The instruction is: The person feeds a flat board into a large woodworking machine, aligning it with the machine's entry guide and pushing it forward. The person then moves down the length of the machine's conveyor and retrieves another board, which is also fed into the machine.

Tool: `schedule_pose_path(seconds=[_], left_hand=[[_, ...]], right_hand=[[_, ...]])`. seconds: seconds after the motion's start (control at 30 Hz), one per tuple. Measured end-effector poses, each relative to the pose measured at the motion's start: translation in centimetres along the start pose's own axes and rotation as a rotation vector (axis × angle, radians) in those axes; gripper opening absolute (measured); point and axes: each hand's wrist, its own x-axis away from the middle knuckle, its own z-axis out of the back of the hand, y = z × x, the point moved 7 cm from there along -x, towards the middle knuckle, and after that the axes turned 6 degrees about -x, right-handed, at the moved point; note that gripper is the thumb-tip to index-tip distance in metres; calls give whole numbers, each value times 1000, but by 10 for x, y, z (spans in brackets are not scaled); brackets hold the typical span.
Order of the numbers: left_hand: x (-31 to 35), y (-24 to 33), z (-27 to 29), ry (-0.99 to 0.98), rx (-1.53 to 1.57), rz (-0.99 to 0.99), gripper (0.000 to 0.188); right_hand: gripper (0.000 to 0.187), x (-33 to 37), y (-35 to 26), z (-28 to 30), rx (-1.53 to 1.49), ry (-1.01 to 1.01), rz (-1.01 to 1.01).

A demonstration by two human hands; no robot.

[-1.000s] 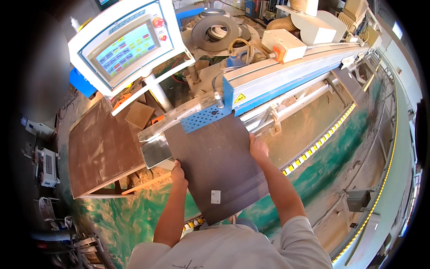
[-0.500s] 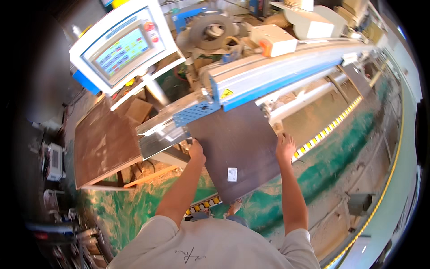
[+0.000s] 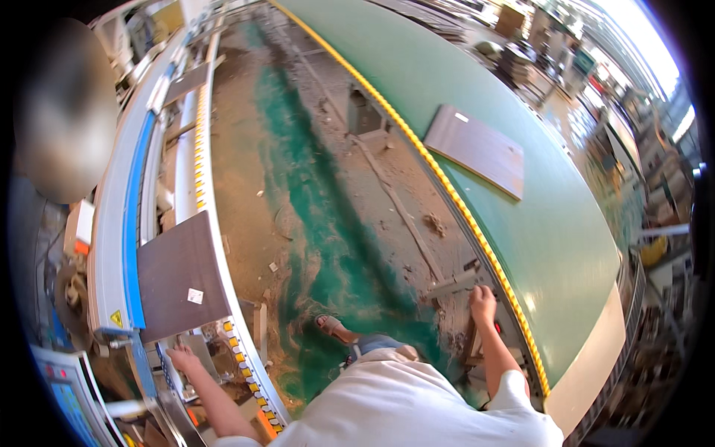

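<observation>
A dark brown rectangular panel [image 3: 184, 273] with a small white label lies on the edge-banding machine at the left, one side against its blue-edged beam [image 3: 132, 223]. My left hand [image 3: 183, 358] is just off the panel's near edge, fingers toward it and apart. Whether a fingertip still touches the panel, I cannot tell. Out to the right, my right hand [image 3: 482, 304] is closed with nothing visible in it. It is beside the yellow roller edge [image 3: 488, 257] of a long green table [image 3: 566, 276].
Another brown panel [image 3: 477, 153] with a white label lies on the green table. Farther along the machine is a smaller dark panel [image 3: 186, 83]. The green, dusty floor [image 3: 320, 216] runs between machine and table. A control screen [image 3: 67, 395] stands at the lower left.
My view has turned right, toward the green table. Both hands have let go of the labelled panel, which now lies on the machine. My right hand has swung out toward the table.
</observation>
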Motion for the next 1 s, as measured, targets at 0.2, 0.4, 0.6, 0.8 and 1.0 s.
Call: schedule_pose_path(seconds=[0.2,0.4,0.6,0.8,1.0], left_hand=[[245,-167,-107,-856,-269,162,29],[596,-267,-132,-1606,-1047,-196,55],[773,-306,-196,-1756,-1411,-350,34],[990,-365,-270,-1916,-1080,-928,47],[1114,-470,-319,-1948,-1103,-1355,48]], right_hand=[[23,56,120,131,-303,196,-351],[30,-25,56,144,-493,7,-176],[30,-96,73,192,-641,-89,-231],[27,-122,164,238,-777,-125,-517],[29,-119,190,271,-904,-214,-680]])
